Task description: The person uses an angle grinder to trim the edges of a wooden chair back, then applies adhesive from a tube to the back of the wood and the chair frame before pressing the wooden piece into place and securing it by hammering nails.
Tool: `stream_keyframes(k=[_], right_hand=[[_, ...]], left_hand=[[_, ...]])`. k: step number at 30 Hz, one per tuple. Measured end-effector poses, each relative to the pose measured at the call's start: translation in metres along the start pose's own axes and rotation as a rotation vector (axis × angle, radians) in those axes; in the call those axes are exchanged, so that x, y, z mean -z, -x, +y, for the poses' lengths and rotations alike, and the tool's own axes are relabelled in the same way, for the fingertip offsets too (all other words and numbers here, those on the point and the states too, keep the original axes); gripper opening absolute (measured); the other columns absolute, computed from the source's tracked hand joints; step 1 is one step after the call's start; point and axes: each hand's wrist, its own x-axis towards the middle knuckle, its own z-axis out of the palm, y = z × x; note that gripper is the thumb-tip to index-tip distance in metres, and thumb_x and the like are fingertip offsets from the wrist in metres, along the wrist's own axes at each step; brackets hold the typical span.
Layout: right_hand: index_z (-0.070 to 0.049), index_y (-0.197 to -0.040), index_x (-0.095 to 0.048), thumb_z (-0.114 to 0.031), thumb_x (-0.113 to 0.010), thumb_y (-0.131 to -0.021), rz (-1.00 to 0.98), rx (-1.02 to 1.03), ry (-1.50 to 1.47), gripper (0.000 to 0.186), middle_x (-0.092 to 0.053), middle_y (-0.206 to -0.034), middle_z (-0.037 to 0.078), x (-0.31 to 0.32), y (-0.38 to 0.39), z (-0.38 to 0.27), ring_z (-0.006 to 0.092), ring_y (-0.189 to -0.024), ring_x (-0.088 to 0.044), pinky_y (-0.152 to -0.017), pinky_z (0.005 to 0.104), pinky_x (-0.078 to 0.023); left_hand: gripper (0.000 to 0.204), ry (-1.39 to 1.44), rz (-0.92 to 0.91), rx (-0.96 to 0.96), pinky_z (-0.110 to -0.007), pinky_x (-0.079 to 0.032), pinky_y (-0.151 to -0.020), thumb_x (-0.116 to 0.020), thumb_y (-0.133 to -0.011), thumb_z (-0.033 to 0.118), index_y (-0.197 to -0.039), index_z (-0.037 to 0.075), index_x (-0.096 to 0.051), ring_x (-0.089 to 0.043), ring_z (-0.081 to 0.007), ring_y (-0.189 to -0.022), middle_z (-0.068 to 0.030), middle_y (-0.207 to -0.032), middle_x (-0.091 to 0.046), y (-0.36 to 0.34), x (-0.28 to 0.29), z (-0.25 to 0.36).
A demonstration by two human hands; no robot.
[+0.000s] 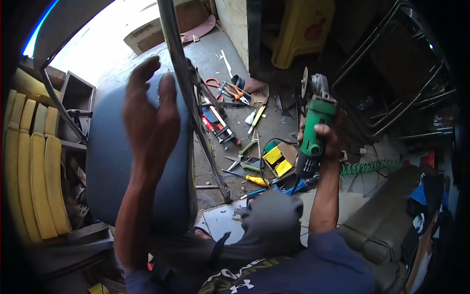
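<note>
A green angle grinder (317,117) is held up on the right by my right hand (329,139), its fingers wrapped round the body. The thin disc (305,82) at its head points up and away from me. My left hand (149,115) is raised over a dark blue padded seat (132,191), thumb and fingers apart and nothing visible between them. Just right of that hand runs a bent metal tube (171,34), part of a chair frame. I cannot tell whether the hand touches the tube.
Orange-handled pliers (240,94), a caulking gun (219,128), shears (240,159), a yellow-handled screwdriver (257,181) and an open box (289,154) litter the floor. Yellow cushions (36,181) stack at left. A green coiled hose (364,168) and a metal frame (387,112) are at right.
</note>
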Motion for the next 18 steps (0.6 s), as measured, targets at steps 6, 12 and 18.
stream_keyframes(k=[6,12,18], right_hand=[[0.006,-0.12,-0.048,-0.032,-0.063,-0.084,-0.076,-0.034,-0.579,0.055,-0.06,-0.099,0.017,0.024,0.025,0.052,0.0279,-0.075,-0.066,-0.065,0.041,-0.058],[0.002,-0.123,-0.046,-0.034,-0.062,-0.086,-0.011,-0.098,-0.567,0.055,-0.06,-0.099,0.017,0.04,0.042,0.099,0.0293,-0.074,-0.066,-0.066,0.0431,-0.058],[-0.002,-0.125,-0.046,-0.035,-0.064,-0.085,0.101,-0.219,-0.611,0.055,-0.061,-0.095,0.014,0.041,0.054,0.118,0.0275,-0.07,-0.067,-0.063,0.0431,-0.059]], left_hand=[[0.041,0.405,-0.417,-0.099,-0.04,-0.051,-0.091,-0.064,-0.085,0.001,-0.125,-0.005,-0.059,-0.068,-0.03,-0.103,-0.0197,-0.112,-0.069,0.121,0.033,0.086],[0.086,0.279,-1.072,-0.004,-0.048,-0.055,-0.091,-0.069,-0.083,0.004,-0.155,0.024,-0.027,-0.056,-0.052,-0.117,-0.0309,-0.155,-0.02,0.26,-0.119,0.077],[0.087,0.153,-0.973,-0.105,-0.042,-0.06,-0.06,-0.061,-0.079,-0.001,-0.155,0.028,-0.03,-0.068,-0.0465,-0.09,-0.0334,-0.151,-0.029,0.289,-0.126,0.067]])
